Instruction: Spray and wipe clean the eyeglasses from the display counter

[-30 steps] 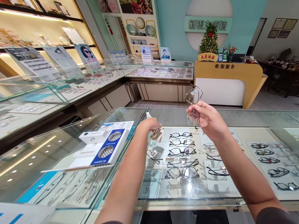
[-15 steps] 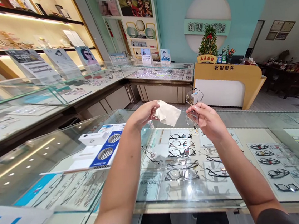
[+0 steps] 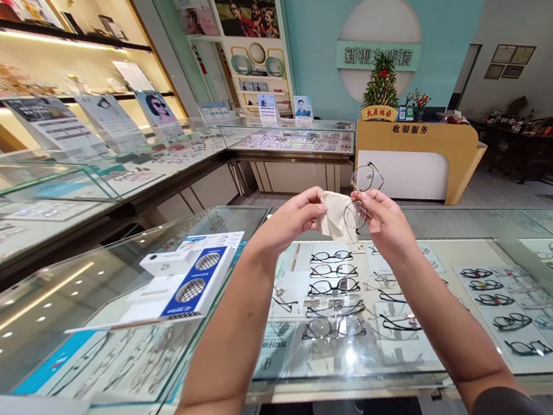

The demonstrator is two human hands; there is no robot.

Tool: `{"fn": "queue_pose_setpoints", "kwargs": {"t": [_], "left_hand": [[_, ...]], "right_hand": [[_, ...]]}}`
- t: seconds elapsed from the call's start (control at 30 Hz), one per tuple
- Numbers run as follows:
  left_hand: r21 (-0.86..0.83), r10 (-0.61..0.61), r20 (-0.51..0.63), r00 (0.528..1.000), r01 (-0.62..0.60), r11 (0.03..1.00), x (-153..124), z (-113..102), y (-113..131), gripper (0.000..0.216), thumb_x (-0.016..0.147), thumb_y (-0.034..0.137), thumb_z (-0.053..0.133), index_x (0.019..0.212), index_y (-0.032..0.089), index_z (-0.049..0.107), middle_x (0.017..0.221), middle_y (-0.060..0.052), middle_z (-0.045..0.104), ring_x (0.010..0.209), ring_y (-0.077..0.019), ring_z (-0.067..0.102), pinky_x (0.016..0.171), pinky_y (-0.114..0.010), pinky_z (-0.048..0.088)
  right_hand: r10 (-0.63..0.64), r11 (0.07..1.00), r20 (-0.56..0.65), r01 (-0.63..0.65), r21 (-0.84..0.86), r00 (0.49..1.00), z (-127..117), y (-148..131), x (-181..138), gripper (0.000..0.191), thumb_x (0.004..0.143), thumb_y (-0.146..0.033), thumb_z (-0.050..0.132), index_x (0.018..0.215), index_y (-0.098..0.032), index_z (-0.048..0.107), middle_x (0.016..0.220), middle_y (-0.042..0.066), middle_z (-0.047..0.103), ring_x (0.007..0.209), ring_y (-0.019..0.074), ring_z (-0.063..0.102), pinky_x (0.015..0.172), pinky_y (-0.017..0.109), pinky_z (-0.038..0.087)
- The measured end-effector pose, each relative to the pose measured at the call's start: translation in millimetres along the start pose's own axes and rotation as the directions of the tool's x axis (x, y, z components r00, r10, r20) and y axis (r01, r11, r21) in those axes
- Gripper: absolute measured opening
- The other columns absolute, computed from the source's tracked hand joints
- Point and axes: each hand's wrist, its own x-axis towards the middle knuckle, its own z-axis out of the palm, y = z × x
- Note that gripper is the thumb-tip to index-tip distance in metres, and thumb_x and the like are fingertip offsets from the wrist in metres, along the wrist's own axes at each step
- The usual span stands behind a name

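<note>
My left hand pinches a cream cleaning cloth, which hangs out towards the right. A pair of thin-rimmed round eyeglasses is held upright on its side by my right hand, fingers closed around the bridge area. The lower lens lies against or just in front of the cloth's right edge; whether they touch I cannot tell. Both hands are raised above the glass display counter. Beneath them inside the case lie several dark-framed eyeglasses in a column.
White boxes and a blue-and-white card with checkered circles rest on the counter to the left. More glass cases run along the left and back. A yellow-and-white cashier desk stands beyond.
My left hand has moved right with the cloth, bringing it to the lower lens. The eyeglasses have turned slightly in my right hand. The view has shifted a little.
</note>
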Motion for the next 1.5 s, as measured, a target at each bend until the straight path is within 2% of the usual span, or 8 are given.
{"fn": "queue_pose_setpoints", "kwargs": {"t": [0.27, 0.43, 0.6, 0.87, 1.03, 1.23, 1.33, 1.5], "left_hand": [[0.231, 0.177, 0.107, 0.978, -0.198, 0.953, -4.4, 7.0, -0.6, 0.033, 0.093, 0.051, 0.074, 0.090, 0.018, 0.070, 0.102, -0.006, 0.065, 0.090, -0.0165, 0.060, 0.081, -0.029, 0.052], [0.247, 0.322, -0.053, 0.945, -0.300, 0.921, -3.6, 27.8, -7.5, 0.042, 0.090, 0.055, 0.080, 0.078, 0.017, 0.065, 0.092, -0.004, 0.063, 0.081, -0.0142, 0.059, 0.073, -0.027, 0.049], [0.098, 0.284, -0.171, 0.944, -0.270, 0.958, -4.3, 45.0, -10.0, 0.056, 0.077, 0.051, 0.093, 0.080, 0.022, 0.046, 0.074, 0.006, 0.051, 0.063, -0.0081, 0.046, 0.056, -0.021, 0.038], [0.089, 0.248, -0.239, 0.939, -0.233, 0.968, -6.5, 47.3, -5.3, 0.055, 0.084, 0.071, 0.080, 0.083, 0.018, 0.063, 0.067, 0.003, 0.055, 0.055, -0.0085, 0.044, 0.050, -0.022, 0.035], [0.022, 0.220, -0.271, 0.937, -0.223, 0.975, -5.5, 50.3, -7.4, 0.059, 0.068, 0.061, 0.097, 0.086, 0.019, 0.059, 0.081, 0.001, 0.064, 0.069, -0.0102, 0.057, 0.061, -0.021, 0.046], [0.101, 0.071, -0.079, 0.994, -0.062, 0.993, -7.7, 46.4, -5.9, 0.061, 0.079, 0.072, 0.084, 0.091, 0.016, 0.064, 0.073, 0.003, 0.053, 0.061, -0.0088, 0.044, 0.053, -0.022, 0.035], [0.140, 0.070, 0.014, 0.997, -0.072, 0.988, -8.0, 44.2, -5.5, 0.063, 0.086, 0.077, 0.074, 0.086, 0.014, 0.069, 0.072, 0.001, 0.051, 0.064, -0.0105, 0.043, 0.055, -0.023, 0.034], [0.048, 0.061, 0.059, 0.996, -0.063, 0.997, -7.8, 42.3, -4.1, 0.059, 0.080, 0.072, 0.082, 0.087, 0.015, 0.068, 0.071, 0.002, 0.051, 0.062, -0.0099, 0.042, 0.056, -0.024, 0.035]], "right_hand": [[-0.020, 0.999, -0.001, 0.020, 0.047, 1.000, 6.3, -0.6, -6.9, 0.040, 0.058, -0.042, 0.102, 0.072, -0.024, 0.069, 0.090, -0.001, 0.075, 0.096, 0.0181, 0.068, 0.081, 0.029, 0.054], [-0.069, 0.997, 0.060, 0.066, 0.038, 0.996, 6.9, -0.1, -10.2, 0.039, 0.064, -0.046, 0.101, 0.077, -0.025, 0.070, 0.092, -0.002, 0.074, 0.088, 0.0144, 0.065, 0.082, 0.028, 0.054], [-0.097, 0.993, 0.074, 0.092, 0.069, 0.993, 8.2, -2.3, -13.5, 0.040, 0.062, -0.046, 0.101, 0.076, -0.024, 0.070, 0.091, -0.003, 0.071, 0.084, 0.0128, 0.062, 0.081, 0.027, 0.053], [-0.124, 0.992, 0.066, 0.121, 0.044, 0.990, 6.0, -7.5, -14.3, 0.043, 0.064, -0.049, 0.101, 0.080, -0.024, 0.068, 0.086, -0.004, 0.066, 0.077, 0.0113, 0.056, 0.072, 0.025, 0.049], [-0.107, 0.994, 0.073, 0.104, 0.045, 0.992, 8.4, -8.4, -17.3, 0.044, 0.064, -0.048, 0.100, 0.078, -0.024, 0.065, 0.085, -0.004, 0.066, 0.074, 0.0115, 0.054, 0.069, 0.025, 0.047], [-0.085, 0.996, 0.074, 0.082, 0.043, 0.994, 11.4, -11.7, -21.6, 0.043, 0.063, -0.048, 0.100, 0.077, -0.025, 0.066, 0.083, -0.004, 0.064, 0.071, 0.0113, 0.052, 0.066, 0.026, 0.045], [-0.105, 0.994, 0.089, 0.106, -0.005, 0.990, 10.6, -12.8, -21.6, 0.041, 0.066, -0.047, 0.098, 0.075, -0.025, 0.065, 0.081, -0.004, 0.062, 0.072, 0.0124, 0.051, 0.069, 0.027, 0.045], [-0.116, 0.993, 0.140, 0.119, -0.016, 0.983, 9.5, -14.4, -21.4, 0.039, 0.067, -0.048, 0.097, 0.074, -0.024, 0.066, 0.086, -0.002, 0.063, 0.077, 0.0135, 0.052, 0.075, 0.028, 0.046]]}}
